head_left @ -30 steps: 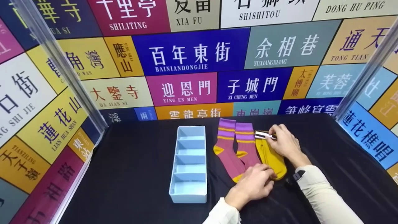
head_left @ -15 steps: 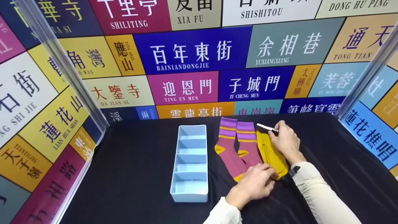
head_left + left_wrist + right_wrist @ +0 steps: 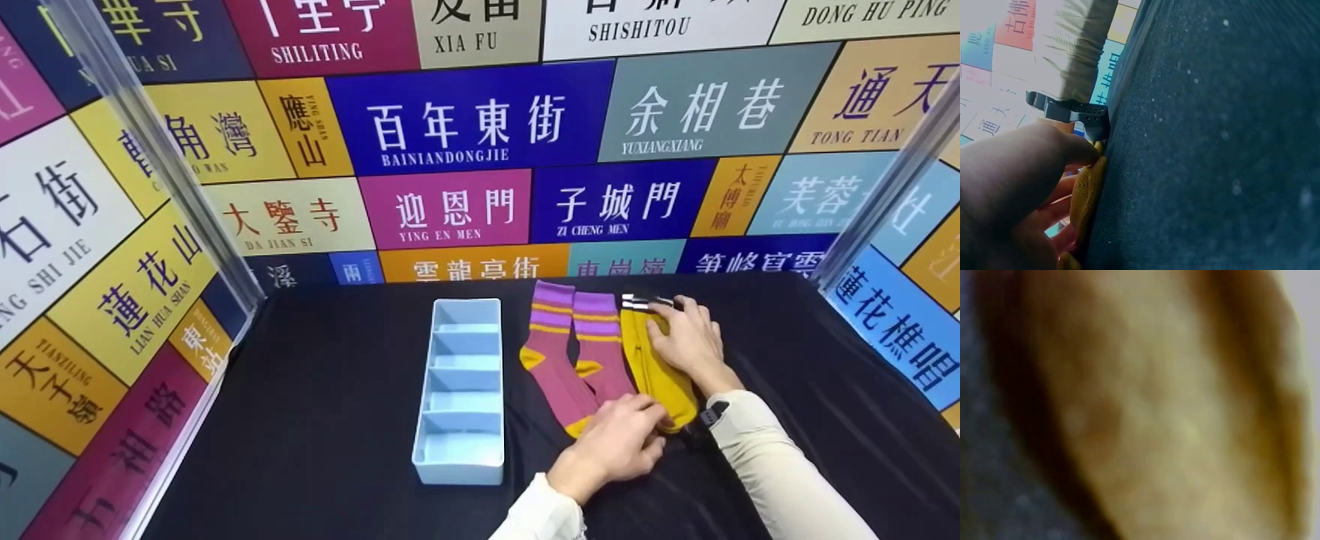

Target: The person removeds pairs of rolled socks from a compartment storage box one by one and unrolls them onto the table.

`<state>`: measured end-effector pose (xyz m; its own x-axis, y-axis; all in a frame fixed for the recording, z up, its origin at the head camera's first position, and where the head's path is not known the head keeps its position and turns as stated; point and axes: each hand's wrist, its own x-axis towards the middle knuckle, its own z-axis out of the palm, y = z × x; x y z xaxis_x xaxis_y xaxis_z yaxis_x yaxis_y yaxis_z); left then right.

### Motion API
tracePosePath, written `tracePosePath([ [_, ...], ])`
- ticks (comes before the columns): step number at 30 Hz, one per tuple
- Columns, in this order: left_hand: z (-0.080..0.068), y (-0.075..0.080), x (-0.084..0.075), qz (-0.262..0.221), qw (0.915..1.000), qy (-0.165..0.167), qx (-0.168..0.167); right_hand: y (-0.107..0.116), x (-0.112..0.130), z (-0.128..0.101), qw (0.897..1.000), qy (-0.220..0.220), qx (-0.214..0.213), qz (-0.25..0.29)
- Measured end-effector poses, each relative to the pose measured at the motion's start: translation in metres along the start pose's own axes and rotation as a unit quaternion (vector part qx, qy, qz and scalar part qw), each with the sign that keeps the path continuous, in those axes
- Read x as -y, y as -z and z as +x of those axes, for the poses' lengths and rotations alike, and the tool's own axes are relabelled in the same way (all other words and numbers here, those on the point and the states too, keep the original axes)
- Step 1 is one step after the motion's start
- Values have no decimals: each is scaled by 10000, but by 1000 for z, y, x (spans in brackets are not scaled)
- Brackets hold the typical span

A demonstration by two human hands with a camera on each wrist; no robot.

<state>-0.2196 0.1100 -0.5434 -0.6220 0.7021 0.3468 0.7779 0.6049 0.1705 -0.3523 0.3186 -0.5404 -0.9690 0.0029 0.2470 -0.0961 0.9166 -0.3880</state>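
Note:
Two yellow socks (image 3: 664, 386) with a black-and-white striped cuff (image 3: 637, 302) lie overlapping on the black cloth. At their toe end, my left hand (image 3: 611, 442) pinches the yellow fabric; the left wrist view shows the sock toe (image 3: 1088, 194) between thumb and fingers. My right hand (image 3: 690, 337) rests on the cuff end, fingers spread over it and partly hiding it. Left of these lies a pair of pink socks (image 3: 559, 375) with purple-and-yellow striped cuffs, its toe end beside my left hand. The right wrist view is a blur.
A light blue divided box (image 3: 459, 472) with several compartments stands left of the socks. Black cloth (image 3: 322, 405) covers the table. Walls with coloured name panels (image 3: 450, 206) rise behind and at both sides, with clear posts (image 3: 202, 217) at the corners.
My right hand has raised the striped cuff of the yellow socks and laid it flat again, slightly farther from me. The left hand stays at the toes. The view has shifted slightly.

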Motion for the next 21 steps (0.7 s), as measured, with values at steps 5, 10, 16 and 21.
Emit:
tracePosePath([
  [5,0,-1,-1,66,10000,-16,-9,1,-5,0,9986,-347,399,-70],
  [10,1,-2,-1,70,10000,-2,-57,5,-8,-3,9959,-903,82,64],
  [16,1,-3,1,-163,9998,127,1,11,-14,-5,9901,-1322,-87,470],
  [21,-2,-2,0,-444,9985,295,118,16,-23,-5,9848,-1504,-70,870],
])
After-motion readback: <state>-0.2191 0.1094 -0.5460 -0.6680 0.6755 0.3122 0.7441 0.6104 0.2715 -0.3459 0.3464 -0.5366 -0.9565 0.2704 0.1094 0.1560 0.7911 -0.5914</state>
